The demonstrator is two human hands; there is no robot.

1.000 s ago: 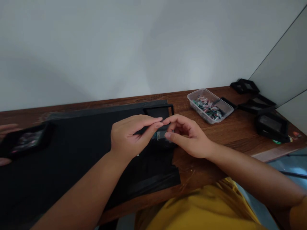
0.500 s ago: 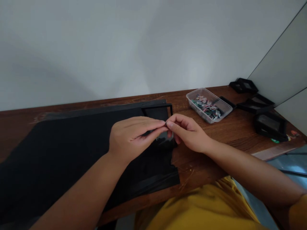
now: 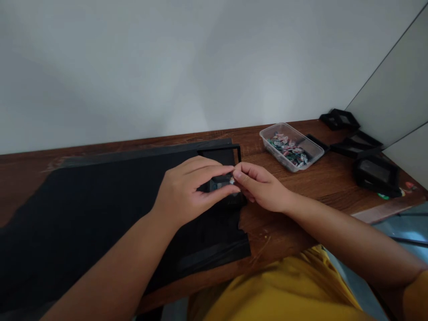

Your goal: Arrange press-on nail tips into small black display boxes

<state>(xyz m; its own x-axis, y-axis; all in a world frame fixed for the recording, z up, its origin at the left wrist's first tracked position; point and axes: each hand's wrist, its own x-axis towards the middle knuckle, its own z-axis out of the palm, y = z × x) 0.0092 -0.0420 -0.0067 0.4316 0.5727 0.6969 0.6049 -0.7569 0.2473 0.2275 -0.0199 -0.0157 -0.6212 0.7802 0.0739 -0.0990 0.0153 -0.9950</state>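
My right hand (image 3: 261,185) has thumb and fingers closed in a pinch on a small pale piece, of which only a bit shows below the fingertips; its kind I cannot make out. Close by on the left, my left hand (image 3: 190,191) has thumb and fingers apart, its fingertips by the tips of the right hand. Beneath both hands lies a black rectangular frame (image 3: 239,154), mostly hidden, on a black mat (image 3: 110,209).
A clear plastic tub (image 3: 267,132) with many small colourful pieces stands right of my hands on the wooden table (image 3: 284,232). Several black frames (image 3: 376,174) lie at the far right. A pale wall (image 3: 167,67) rises behind the table.
My left thumb has come away from its fingers, so the left pinch has opened. The small pale piece now shows at my right fingertips. The right hand has barely moved.
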